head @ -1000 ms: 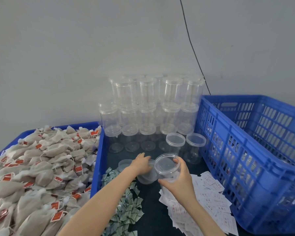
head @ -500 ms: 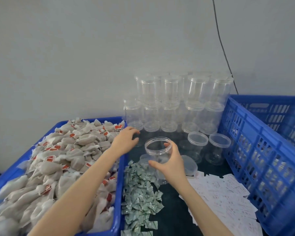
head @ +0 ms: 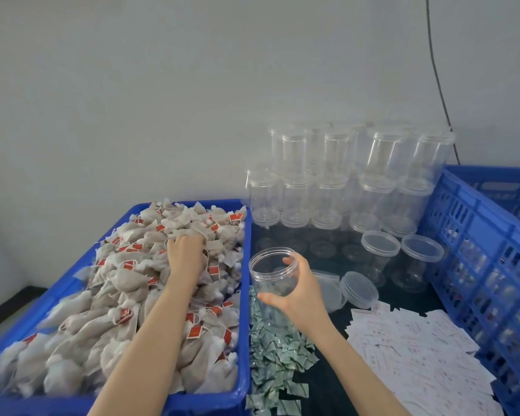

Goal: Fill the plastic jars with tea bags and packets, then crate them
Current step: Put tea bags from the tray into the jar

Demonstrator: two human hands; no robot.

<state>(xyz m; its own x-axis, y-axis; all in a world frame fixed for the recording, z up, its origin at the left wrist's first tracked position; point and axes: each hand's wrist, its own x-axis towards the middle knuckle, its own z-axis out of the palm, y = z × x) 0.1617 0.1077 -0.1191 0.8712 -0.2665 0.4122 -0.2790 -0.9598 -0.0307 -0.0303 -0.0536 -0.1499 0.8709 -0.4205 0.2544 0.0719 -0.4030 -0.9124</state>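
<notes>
— Since a moment ago the left hand (head: 184, 256) has gone from the jars into the tea bags (head: 138, 283), fingers curling in; grip unclear.

— Right hand (head: 297, 291) clasps the empty open jar (head: 272, 273) (nothing in it). Tilted, it could slip. Tray (head: 243, 295) heaped, crate (head: 481, 256) unfilled.

We are at a small packing station: a blue tray (head: 150, 295) heaped with bulk tea bags (head: 108, 310), stacked empty clear jars (head: 342, 175) just right of it against a bare wall, and a blue crate (head: 487, 265) beyond those.
</notes>
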